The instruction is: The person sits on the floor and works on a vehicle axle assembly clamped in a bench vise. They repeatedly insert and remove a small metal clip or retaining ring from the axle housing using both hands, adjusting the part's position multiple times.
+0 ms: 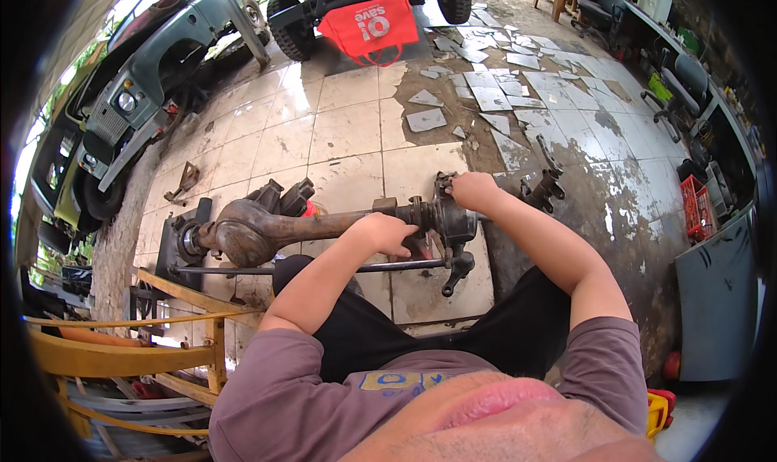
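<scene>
A rusty vehicle axle housing [324, 225] lies crosswise in front of me, its round differential bulge at the left. My left hand [383, 234] rests against its tube, just left of the bolted flange [419, 212]. Thumb and forefinger point right and stand apart, with nothing visible between them; the other fingers are hidden. My right hand [473, 193] is closed at the top of the dark steering knuckle [455, 223] on the axle's right end. Whatever its fingertips pinch is hidden. A tie rod [396, 265] runs along the near side to a ball joint [460, 268].
A yellow metal frame [129, 361] stands at near left. Loose metal parts [544, 185] lie right of the axle, and a rusty bracket [184, 180] at far left. Broken tiles [490, 97] cover the floor beyond. A red bag [369, 29] hangs on a vehicle ahead.
</scene>
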Action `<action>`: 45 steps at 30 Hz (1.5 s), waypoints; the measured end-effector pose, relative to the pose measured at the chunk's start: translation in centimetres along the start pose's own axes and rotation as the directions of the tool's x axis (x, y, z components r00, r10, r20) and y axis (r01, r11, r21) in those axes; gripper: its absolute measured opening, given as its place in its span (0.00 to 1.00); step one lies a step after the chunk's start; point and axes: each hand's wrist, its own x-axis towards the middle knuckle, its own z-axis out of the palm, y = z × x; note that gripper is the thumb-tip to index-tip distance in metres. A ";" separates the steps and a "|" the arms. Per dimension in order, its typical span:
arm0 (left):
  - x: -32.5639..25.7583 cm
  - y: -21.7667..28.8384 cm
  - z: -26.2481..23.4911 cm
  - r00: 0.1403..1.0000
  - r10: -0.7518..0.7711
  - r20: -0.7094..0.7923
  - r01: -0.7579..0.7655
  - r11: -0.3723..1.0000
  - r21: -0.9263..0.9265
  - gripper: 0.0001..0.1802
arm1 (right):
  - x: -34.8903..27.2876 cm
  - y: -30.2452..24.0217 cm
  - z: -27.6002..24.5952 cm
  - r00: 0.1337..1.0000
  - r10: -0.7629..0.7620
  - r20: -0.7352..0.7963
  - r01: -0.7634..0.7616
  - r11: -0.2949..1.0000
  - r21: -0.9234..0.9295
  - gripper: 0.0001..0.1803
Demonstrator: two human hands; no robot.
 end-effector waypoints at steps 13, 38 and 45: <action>-0.7 -0.5 -0.1 1.000 -0.013 -0.003 0.013 1.000 0.004 0.42 | -0.4 -0.1 -0.7 0.999 0.017 0.037 -0.016 1.000 -0.011 0.23; 0.3 0.0 0.0 0.999 -0.019 0.036 0.019 1.000 0.000 0.44 | 0.6 0.2 0.5 0.999 -0.048 0.014 0.049 0.997 -0.057 0.25; -0.1 -0.2 0.1 0.999 -0.020 0.031 0.021 1.000 -0.009 0.43 | 0.5 -0.2 -0.1 0.999 -0.040 0.004 0.040 0.998 -0.039 0.26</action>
